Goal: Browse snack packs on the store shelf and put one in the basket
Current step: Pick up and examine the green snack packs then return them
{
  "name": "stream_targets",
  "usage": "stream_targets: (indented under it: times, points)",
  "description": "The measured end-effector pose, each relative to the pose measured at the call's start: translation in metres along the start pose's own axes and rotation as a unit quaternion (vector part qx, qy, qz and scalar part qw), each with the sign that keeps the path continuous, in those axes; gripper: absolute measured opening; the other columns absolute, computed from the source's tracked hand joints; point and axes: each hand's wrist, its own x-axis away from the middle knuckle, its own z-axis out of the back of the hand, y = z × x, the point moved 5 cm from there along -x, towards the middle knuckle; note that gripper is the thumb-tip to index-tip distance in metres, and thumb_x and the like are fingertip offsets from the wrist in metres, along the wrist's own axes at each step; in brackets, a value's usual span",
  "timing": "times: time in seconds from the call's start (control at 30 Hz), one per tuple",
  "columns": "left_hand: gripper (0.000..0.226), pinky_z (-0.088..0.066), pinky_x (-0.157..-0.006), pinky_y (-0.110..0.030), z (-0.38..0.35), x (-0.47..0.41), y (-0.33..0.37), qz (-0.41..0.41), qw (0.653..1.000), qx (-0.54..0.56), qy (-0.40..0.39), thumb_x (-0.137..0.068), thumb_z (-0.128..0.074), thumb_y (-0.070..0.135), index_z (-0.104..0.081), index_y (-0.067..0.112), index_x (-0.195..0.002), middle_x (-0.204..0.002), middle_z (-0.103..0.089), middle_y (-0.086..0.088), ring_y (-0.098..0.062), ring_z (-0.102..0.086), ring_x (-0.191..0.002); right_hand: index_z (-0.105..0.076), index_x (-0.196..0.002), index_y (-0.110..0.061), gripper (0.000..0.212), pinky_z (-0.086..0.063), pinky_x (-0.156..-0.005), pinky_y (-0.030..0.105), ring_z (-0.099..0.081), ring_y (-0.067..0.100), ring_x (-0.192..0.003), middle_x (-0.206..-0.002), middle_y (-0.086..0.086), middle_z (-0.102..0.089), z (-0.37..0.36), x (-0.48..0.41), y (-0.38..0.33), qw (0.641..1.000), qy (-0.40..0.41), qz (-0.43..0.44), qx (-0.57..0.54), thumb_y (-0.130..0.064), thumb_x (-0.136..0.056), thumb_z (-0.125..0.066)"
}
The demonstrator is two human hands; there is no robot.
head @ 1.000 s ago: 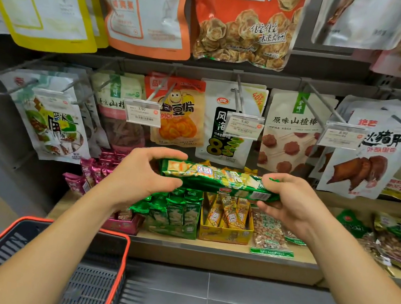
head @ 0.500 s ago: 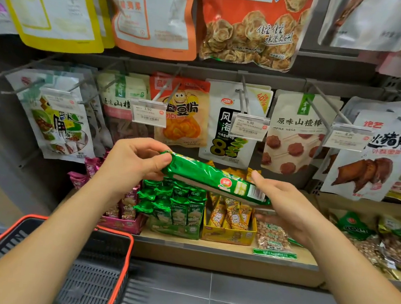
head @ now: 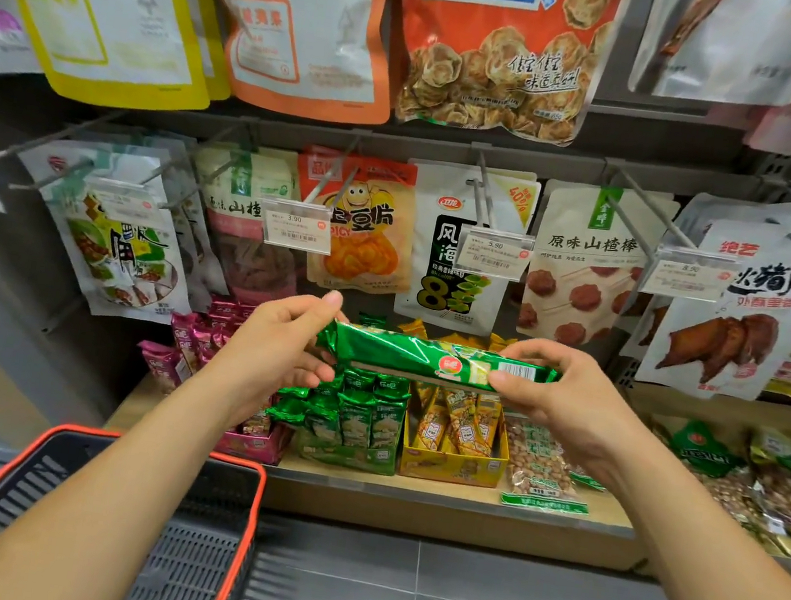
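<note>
Head view: left grip (head: 268, 358) pinched one end of green snack pack (head: 406, 354), right grip (head: 566, 405) clamped other end; pack was level between them, long axis left-right. Basket (head: 149, 444) lay below left grip, nearer to it; drop there seemed next.

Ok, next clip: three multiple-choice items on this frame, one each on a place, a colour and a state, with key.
1. Where is the basket?
A. on the shelf
B. lower left of the view
C. hung on the right arm

2. What colour is the held snack pack?
A. pink
B. yellow
C. green

3. How is that pack held?
A. left hand and right hand, one at each end
B. one hand alone
C. lying in the basket

Key: 1 B, its red rim shows at lower left; 2 C, the wrapper is green foil; 3 A, both hands pinch its ends.
</note>
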Motion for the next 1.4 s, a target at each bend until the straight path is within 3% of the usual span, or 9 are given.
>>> stream_targets:
  times: [0.1,0.23,0.4,0.6,0.77,0.9,1.03,1.23,1.4]
  points:
    - [0.008,-0.055,-0.052,-0.021,-0.004,0.001,-0.005,0.044,0.996,0.072,-0.024,-0.084,-0.071,0.021,-0.075,0.018,-0.09,-0.102,-0.069,-0.01,-0.029,-0.072,-0.067,-0.069,-0.085,-0.026,0.04,-0.059,-0.072,0.036,-0.069,0.028,-0.089,-0.109,0.014,-0.065,0.003,-0.001,-0.005,0.999,0.018,0.035,0.009,0.009,-0.069,-0.079]
    - [0.032,-0.058,-0.063,-0.025,0.002,-0.003,-0.008,0.025,0.998,0.058,-0.003,-0.08,-0.07,-0.006,-0.07,0.013,-0.105,-0.1,-0.068,-0.016,-0.028,-0.073,-0.082,-0.063,-0.114,-0.026,0.04,-0.06,-0.081,0.039,-0.071,0.025,-0.094,-0.117,0.009,-0.06,-0.002,-0.002,0.003,0.999,-0.016,-0.017,-0.043,-0.01,-0.08,-0.076]
    - [0.027,-0.052,-0.065,-0.028,0.017,-0.009,-0.005,-0.043,0.994,-0.086,0.06,-0.07,-0.081,0.003,-0.079,0.028,-0.08,-0.07,-0.059,-0.001,-0.017,-0.057,-0.068,-0.068,-0.107,-0.027,0.023,-0.058,-0.06,0.028,-0.072,0.02,-0.08,-0.107,0.01,-0.068,-0.011,0.003,0.007,0.995,-0.072,-0.062,0.032,-0.016,-0.086,-0.071]
    - [0.022,-0.043,-0.054,-0.02,0.023,-0.008,0.002,-0.087,0.985,-0.142,0.032,-0.058,-0.088,0.016,-0.077,0.029,-0.073,-0.055,-0.059,0.01,-0.003,-0.053,-0.053,-0.076,-0.103,-0.028,0.028,-0.06,-0.072,0.033,-0.071,0.021,-0.091,-0.11,0.006,-0.07,-0.004,-0.001,0.003,0.998,-0.046,-0.041,0.015,-0.011,-0.081,-0.075]
    - [0.025,-0.039,-0.059,-0.025,0.009,-0.003,0.004,-0.199,0.884,-0.417,0.08,-0.066,-0.088,0.022,-0.064,0.03,-0.062,-0.063,-0.06,0.013,-0.007,-0.054,-0.061,-0.075,-0.098,-0.036,0.03,-0.06,-0.082,0.042,-0.073,0.019,-0.09,-0.107,0.003,-0.073,-0.007,-0.003,-0.001,0.998,-0.032,-0.002,0.049,-0.011,-0.081,-0.076]
    - [0.011,-0.051,-0.078,-0.033,0.003,-0.001,0.008,-0.264,0.843,-0.462,0.075,-0.072,-0.084,0.022,-0.076,0.016,-0.078,-0.085,-0.07,0.006,-0.016,-0.064,-0.082,-0.076,-0.096,-0.038,0.029,-0.06,-0.081,0.04,-0.072,0.017,-0.091,-0.107,0.0,-0.073,-0.007,-0.004,-0.007,0.998,-0.025,0.023,0.061,-0.014,-0.081,-0.075]
    - [0.015,-0.046,-0.068,-0.034,-0.002,-0.002,0.008,-0.271,0.808,-0.518,0.073,-0.077,-0.079,0.028,-0.068,0.019,-0.072,-0.075,-0.063,0.005,-0.018,-0.058,-0.074,-0.076,-0.098,-0.033,0.029,-0.061,-0.073,0.03,-0.073,0.014,-0.084,-0.101,0.002,-0.074,-0.009,-0.004,-0.012,0.998,-0.025,0.026,0.051,-0.009,-0.081,-0.075]
    - [0.023,-0.036,-0.049,-0.02,0.012,-0.01,-0.005,-0.174,0.883,-0.434,0.037,-0.087,-0.07,0.027,-0.054,0.026,-0.071,-0.057,-0.058,0.006,-0.003,-0.05,-0.051,-0.077,-0.09,-0.024,0.023,-0.06,-0.065,0.027,-0.074,0.017,-0.079,-0.094,0.009,-0.075,-0.01,-0.005,-0.018,1.0,-0.022,0.008,0.009,-0.005,-0.078,-0.078]
    - [0.019,-0.05,-0.062,-0.03,0.029,-0.015,-0.012,-0.091,0.943,-0.316,0.047,-0.084,-0.073,0.014,-0.061,0.018,-0.071,-0.065,-0.069,-0.002,-0.011,-0.065,-0.058,-0.072,-0.084,-0.013,0.019,-0.054,-0.048,0.022,-0.073,0.025,-0.067,-0.085,0.015,-0.074,-0.01,-0.005,-0.021,0.995,0.006,-0.021,-0.094,-0.023,-0.071,-0.081]
